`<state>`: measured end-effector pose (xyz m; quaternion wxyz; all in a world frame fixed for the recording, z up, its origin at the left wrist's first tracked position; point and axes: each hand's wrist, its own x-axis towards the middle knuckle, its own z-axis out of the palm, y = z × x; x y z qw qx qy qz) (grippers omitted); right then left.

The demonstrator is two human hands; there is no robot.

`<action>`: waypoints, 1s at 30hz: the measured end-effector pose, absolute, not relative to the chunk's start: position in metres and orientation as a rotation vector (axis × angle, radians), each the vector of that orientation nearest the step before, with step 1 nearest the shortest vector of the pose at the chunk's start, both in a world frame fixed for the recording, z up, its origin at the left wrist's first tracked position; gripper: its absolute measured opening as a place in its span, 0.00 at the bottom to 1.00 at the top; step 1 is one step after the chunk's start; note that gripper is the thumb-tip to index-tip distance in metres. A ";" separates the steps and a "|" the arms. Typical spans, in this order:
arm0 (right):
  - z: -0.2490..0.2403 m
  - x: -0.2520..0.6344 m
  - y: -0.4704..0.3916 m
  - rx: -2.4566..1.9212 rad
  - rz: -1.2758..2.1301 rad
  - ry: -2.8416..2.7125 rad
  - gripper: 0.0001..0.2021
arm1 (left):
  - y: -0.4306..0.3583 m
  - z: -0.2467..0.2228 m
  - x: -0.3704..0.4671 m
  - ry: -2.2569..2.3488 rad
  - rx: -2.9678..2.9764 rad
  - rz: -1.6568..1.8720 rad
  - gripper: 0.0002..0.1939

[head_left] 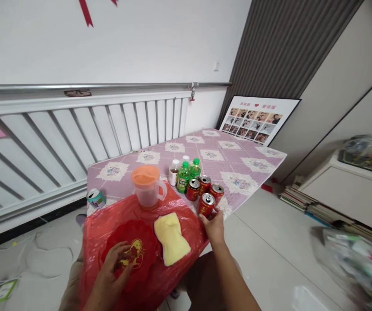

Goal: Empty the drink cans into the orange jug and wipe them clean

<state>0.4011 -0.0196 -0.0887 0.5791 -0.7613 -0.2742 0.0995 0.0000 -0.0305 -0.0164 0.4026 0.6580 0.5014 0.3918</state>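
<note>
My right hand (214,224) has its fingers round the lower part of a red can (206,204), the nearest in a cluster of opened red cans. Behind it stand the other red cans (193,190) and bottles with green caps (183,178) and white caps (174,172). My left hand (116,263) hovers over a red scalloped plate (147,246) with a gold print, fingers curved and apart, holding nothing that I can see. A folded yellow cloth (172,239) lies right of the plate. Beyond it is a clear pitcher (147,194) with an orange lid.
Red plastic sheeting (95,224) covers the near end of the table with its purple floral cloth (218,166). A teal can (96,198) stands at the left edge. A white radiator (108,129) runs behind, and a photo board (260,119) leans at the far end.
</note>
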 end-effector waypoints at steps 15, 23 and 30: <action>-0.094 0.412 -0.001 -1.787 0.212 -0.736 0.23 | -0.026 -0.022 0.005 1.284 1.605 0.943 0.21; -0.099 0.415 0.002 -1.800 0.126 -0.788 0.23 | -0.023 -0.021 0.005 1.324 1.633 0.913 0.20; -0.100 0.412 0.003 -1.796 0.101 -0.802 0.25 | -0.023 -0.021 0.004 1.302 1.622 0.940 0.18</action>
